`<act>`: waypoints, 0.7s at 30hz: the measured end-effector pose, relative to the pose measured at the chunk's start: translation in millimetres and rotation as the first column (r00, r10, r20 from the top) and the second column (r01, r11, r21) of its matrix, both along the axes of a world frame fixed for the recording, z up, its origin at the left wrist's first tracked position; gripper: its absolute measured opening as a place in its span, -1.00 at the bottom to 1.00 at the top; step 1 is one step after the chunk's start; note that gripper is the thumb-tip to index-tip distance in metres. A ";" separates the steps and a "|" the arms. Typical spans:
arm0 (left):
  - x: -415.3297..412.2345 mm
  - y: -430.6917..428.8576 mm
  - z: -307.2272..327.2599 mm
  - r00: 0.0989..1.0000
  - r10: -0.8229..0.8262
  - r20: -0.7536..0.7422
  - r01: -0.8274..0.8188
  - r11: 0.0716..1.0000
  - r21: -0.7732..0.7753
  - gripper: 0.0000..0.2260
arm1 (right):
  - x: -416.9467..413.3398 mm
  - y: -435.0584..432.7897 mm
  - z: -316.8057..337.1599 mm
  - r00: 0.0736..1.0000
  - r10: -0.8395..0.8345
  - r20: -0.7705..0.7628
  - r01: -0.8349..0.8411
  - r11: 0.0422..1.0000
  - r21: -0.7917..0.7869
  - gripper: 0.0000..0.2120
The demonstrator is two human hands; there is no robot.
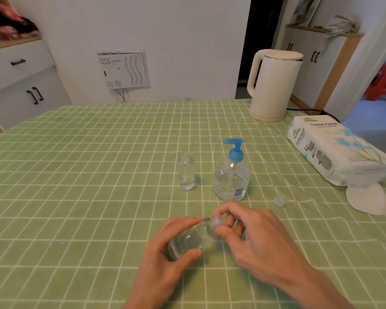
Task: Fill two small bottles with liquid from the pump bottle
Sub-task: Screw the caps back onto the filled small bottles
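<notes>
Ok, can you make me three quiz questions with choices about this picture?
1. Where is the loose cap? A) left of the pump bottle B) right of it C) on top of it
2. What colour is the pump? A) blue B) red C) yellow
3. The standing small bottle is: A) capped B) tipped over C) open on top

Answers: 1 B, it lies to the pump bottle's right. 2 A, its head is bright blue. 3 C, its neck is bare.
</notes>
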State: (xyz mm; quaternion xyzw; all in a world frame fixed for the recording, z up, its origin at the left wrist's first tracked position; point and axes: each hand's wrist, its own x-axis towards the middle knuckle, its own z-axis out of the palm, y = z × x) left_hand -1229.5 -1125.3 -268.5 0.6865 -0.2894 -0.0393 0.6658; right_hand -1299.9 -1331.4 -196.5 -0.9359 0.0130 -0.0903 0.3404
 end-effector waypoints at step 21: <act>49.3 38.4 23.6 0.929 0.367 -0.038 -0.354 0.917 0.184 -0.51 | 10.2 -53.3 -3.9 0.960 -0.278 0.022 0.277 0.960 0.039 -0.69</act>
